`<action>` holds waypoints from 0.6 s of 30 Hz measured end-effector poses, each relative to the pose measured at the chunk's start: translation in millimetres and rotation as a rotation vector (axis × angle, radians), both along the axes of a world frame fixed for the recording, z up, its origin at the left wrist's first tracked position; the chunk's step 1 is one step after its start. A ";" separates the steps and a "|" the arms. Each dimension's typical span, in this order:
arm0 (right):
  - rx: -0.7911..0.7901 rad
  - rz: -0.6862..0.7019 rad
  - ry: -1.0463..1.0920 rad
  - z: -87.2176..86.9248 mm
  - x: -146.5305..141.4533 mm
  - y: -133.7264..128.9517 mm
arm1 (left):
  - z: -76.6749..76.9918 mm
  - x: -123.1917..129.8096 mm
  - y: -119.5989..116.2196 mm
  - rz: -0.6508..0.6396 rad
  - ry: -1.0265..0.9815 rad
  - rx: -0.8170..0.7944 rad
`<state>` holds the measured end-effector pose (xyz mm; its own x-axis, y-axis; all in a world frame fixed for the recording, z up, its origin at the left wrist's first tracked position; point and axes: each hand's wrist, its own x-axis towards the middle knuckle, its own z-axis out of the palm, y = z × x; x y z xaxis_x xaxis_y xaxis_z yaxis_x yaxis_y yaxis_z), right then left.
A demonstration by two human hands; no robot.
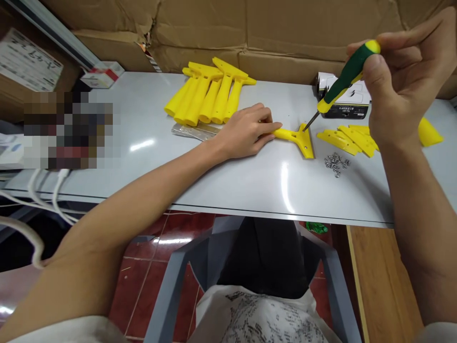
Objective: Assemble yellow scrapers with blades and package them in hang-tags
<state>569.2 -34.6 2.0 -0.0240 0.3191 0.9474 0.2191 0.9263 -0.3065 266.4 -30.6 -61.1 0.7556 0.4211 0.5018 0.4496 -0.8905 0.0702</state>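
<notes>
My left hand (252,131) is closed around the handle of a yellow scraper (302,140), which lies on the table with its wide head to the right. Between the thumb and fingers of my right hand (407,81) is the end of a green and yellow screwdriver (344,81). The screwdriver slants down to the left, its tip at the upper part of the scraper's head. A screw shows in the lower part of that head. Loose small screws (335,163) lie in a pile to the right, below several flat yellow plates (352,139).
Several yellow scraper handles (210,90) lie at the back of the white table (214,186). Metal blades (196,131) rest beside my left wrist. A black and white box (344,107) stands at the back right. Cardboard (203,28) lines the rear edge; white cables (57,190) hang at left.
</notes>
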 end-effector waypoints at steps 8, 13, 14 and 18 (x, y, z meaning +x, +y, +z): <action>-0.080 -0.126 -0.105 -3.4 7.0 -3.4 | -0.7 0.0 -0.5 -0.014 -0.006 0.008; -0.126 -0.065 -0.075 3.8 -3.8 -11.8 | -0.9 -0.9 0.5 -0.007 -0.007 0.002; -0.116 -0.049 -0.056 4.1 -5.1 -11.8 | -1.0 -1.1 0.7 -0.011 -0.011 0.002; -0.073 -0.086 -0.056 1.4 -2.8 -9.3 | -1.8 -2.0 1.7 -0.015 -0.027 -0.023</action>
